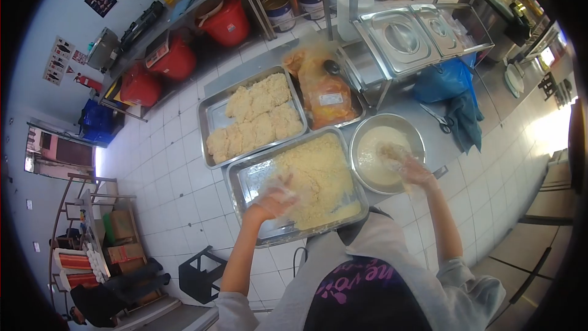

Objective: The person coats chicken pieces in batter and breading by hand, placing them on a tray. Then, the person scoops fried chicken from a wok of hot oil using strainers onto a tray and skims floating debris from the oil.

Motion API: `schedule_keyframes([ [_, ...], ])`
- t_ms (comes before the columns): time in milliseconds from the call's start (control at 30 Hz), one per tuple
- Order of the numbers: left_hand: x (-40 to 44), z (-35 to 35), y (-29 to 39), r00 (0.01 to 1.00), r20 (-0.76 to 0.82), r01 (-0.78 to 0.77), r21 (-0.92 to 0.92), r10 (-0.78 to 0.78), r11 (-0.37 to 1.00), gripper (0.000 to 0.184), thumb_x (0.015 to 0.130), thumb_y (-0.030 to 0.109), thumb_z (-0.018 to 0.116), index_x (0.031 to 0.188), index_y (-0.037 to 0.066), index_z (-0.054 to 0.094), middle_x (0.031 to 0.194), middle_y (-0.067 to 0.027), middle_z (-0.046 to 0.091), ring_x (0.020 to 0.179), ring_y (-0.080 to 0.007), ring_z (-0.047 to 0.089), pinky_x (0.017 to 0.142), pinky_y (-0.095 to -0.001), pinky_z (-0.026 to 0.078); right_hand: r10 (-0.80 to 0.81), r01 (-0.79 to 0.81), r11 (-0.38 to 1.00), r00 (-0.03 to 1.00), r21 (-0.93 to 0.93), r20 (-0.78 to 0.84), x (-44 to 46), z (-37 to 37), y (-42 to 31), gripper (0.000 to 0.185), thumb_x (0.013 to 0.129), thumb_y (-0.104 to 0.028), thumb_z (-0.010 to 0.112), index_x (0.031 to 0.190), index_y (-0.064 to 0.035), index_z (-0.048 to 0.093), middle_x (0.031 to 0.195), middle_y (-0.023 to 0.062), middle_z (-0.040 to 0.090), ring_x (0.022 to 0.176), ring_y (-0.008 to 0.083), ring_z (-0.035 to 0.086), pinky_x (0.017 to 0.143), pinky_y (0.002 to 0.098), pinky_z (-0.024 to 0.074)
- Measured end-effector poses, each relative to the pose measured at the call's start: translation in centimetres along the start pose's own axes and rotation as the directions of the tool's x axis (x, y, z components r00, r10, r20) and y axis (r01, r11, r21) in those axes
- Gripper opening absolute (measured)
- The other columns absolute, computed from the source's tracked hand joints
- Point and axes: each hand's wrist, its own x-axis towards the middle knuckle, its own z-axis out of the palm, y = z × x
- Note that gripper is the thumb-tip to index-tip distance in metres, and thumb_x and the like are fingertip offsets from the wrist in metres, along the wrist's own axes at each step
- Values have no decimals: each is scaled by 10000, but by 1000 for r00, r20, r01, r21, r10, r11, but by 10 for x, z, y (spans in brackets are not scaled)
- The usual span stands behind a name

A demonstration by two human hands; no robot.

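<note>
Right of centre, right hand [418, 171] touches battered piece [391, 151] in bowl [354, 147], grip unclear; left hand [277, 200], fingers spread, over crumb tray [244, 182].

Bare counter [435, 146] gives a hand room between the bowl [421, 141] and the scissors [442, 121]; past them, the cloth [464, 121] and blue bag [446, 84] block the way. The bowl and front tray [246, 185] sit too close for fingers to pass down between. That tray's left end has a bare patch, as does the far-left corner of the back tray [214, 117]. Beyond the bowl, the rack [397, 37] bars a low reach.
</note>
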Motion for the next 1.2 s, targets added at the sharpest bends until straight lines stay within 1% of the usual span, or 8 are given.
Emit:
schedule_keyframes([
  [200,7,66,-40,873,-465,160,-19,-150,987,490,922,327,481,1339,76,424,1390,-191,395,1266,-377,379,1081,-386,251,-9,9,1000,1000,-19,24,5,0,-4,660,854,-423,566,1394,-107,354,1403,156,392,1296,304,373,1075,362,300],
  [533,-64,-13,-8,942,-126,302,-90,-312,949,342,919,296,463,1132,56,580,1111,-214,585,1048,-385,539,928,-429,405,-90,106,898,994,427,-57,21,6,0,595,867,-250,589,1387,-66,365,1356,127,447,1204,220,470,1002,311,388],
  [733,-69,-76,129,731,-437,621,111,-523,776,225,901,201,536,952,10,642,860,-197,652,787,-328,650,693,-391,512,132,-63,91,990,994,50,33,22,4,401,928,-207,520,1304,-86,451,1251,65,509,1070,153,543,881,313,472],
  [800,-43,-61,176,751,-601,39,-376,-276,926,198,907,164,539,973,11,644,871,-185,660,808,-270,662,705,-339,513,-193,473,757,821,451,-538,53,48,32,369,937,-231,507,1273,-85,456,1214,53,526,1037,153,556,859,309,483],
  [867,-11,-32,221,927,-373,-273,-722,-25,635,260,951,195,488,1073,0,609,943,-122,675,802,-181,654,724,-322,528,167,215,581,912,785,-374,43,25,-20,393,946,-231,488,1306,-86,425,1247,56,499,1073,160,536,893,323,465],
  [933,15,-3,257,924,-372,-323,-645,85,693,297,956,196,482,1137,-15,587,1017,-160,665,885,-208,654,779,-311,514,438,-38,254,895,966,-80,44,18,-27,418,954,-231,469,1339,-87,393,1281,60,472,1108,166,515,926,338,448],
  [1000,30,8,273,944,-328,-261,-653,46,711,335,959,196,476,1202,-27,533,1085,-179,637,946,-219,638,808,-299,500,-213,116,966,865,-231,-454,48,36,9,794,694,-189,671,1392,-47,320,1380,209,372,1321,342,314,1088,402,279],
  [1200,43,54,276,867,-477,-287,-712,-142,640,501,976,197,433,1366,-84,288,1292,-246,493,1165,-235,525,938,-283,413,-147,129,989,905,-74,-398,41,39,-3,756,774,-164,589,1432,-63,231,1417,240,289,1329,390,277,1098,420,249],
])
